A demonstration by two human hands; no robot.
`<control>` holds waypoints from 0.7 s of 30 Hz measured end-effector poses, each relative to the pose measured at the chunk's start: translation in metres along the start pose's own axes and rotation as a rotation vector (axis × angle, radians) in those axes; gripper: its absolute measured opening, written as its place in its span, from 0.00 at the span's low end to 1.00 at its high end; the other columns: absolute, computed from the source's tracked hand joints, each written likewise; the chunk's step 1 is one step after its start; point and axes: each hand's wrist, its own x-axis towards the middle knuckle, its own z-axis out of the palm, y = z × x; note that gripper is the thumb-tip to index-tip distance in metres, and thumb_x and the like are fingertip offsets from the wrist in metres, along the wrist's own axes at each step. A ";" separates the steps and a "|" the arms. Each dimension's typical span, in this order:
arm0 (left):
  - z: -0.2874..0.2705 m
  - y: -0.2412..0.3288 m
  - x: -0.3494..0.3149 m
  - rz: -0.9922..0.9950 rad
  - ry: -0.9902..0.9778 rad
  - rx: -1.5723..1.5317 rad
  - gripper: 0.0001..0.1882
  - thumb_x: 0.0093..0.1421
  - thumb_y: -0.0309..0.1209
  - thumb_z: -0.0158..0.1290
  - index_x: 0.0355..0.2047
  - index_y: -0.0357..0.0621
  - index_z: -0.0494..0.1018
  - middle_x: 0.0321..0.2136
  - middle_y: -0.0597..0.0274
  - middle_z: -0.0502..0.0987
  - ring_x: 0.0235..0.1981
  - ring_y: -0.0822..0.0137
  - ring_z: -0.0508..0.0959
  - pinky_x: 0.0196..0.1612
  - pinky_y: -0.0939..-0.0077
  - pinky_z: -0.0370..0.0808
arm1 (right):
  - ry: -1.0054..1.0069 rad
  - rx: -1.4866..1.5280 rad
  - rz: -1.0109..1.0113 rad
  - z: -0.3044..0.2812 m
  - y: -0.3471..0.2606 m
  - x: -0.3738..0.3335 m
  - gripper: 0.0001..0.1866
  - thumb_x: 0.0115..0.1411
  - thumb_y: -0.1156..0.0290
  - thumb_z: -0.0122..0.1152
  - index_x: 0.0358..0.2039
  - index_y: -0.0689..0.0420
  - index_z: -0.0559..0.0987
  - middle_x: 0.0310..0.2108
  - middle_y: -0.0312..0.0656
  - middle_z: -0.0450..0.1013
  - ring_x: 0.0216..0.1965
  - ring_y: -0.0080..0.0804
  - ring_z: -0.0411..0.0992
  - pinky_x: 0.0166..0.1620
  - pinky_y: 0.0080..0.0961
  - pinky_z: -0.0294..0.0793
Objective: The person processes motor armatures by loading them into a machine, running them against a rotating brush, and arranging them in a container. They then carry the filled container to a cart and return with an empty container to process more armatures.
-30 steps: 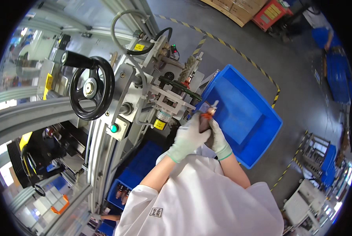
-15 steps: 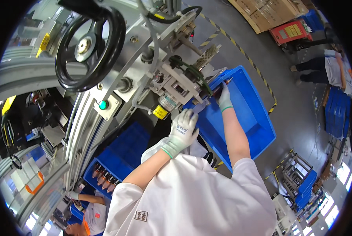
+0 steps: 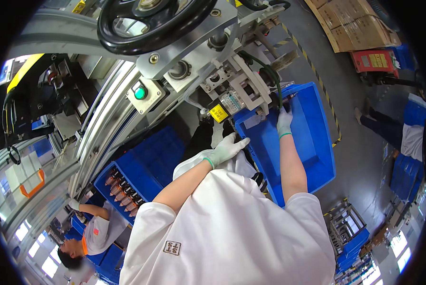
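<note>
My left hand, in a white glove with a green cuff, is open, fingers stretched and thumb apart, beside the left edge of a large blue bin. It holds nothing that I can see. Inside the bin's far part, my gloved right hand reaches up beside the machine's clamp-like head. Its fingers look closed around something at a small dark part, but a dark cable and the shadow there hide the grip. Just left of the bin, a yellow-labelled cylinder sits on the machine.
A black handwheel and a green button are on the machine at upper left. Another blue bin holds several copper-wound rotors. One co-worker is at lower left, another person at far right.
The view has shifted, so the machine sits further right and higher. My left hand has drawn away from the machine head, its fingers now stretched. My right hand stays in the bin's far part.
</note>
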 end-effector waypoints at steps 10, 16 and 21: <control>0.012 0.008 0.009 -0.140 -0.136 0.042 0.31 0.59 0.53 0.49 0.34 0.27 0.70 0.25 0.60 0.73 0.27 0.69 0.73 0.34 0.70 0.70 | -0.024 -0.118 -0.028 -0.002 0.004 0.000 0.30 0.55 0.74 0.59 0.57 0.67 0.62 0.54 0.48 0.66 0.54 0.37 0.64 0.58 0.28 0.60; 0.016 0.006 0.011 -0.100 -0.113 0.265 0.37 0.58 0.55 0.40 0.35 0.22 0.72 0.36 0.32 0.75 0.43 0.42 0.75 0.47 0.60 0.69 | -0.123 -0.077 -0.010 -0.018 0.014 -0.005 0.34 0.55 0.74 0.60 0.59 0.67 0.58 0.55 0.51 0.63 0.55 0.39 0.63 0.59 0.26 0.58; 0.013 0.003 0.010 -0.097 -0.191 0.283 0.38 0.57 0.57 0.41 0.37 0.22 0.72 0.39 0.32 0.74 0.45 0.41 0.73 0.49 0.60 0.68 | -0.051 -0.166 -0.081 -0.015 0.015 -0.015 0.31 0.57 0.72 0.58 0.58 0.68 0.59 0.54 0.51 0.65 0.54 0.39 0.65 0.58 0.27 0.60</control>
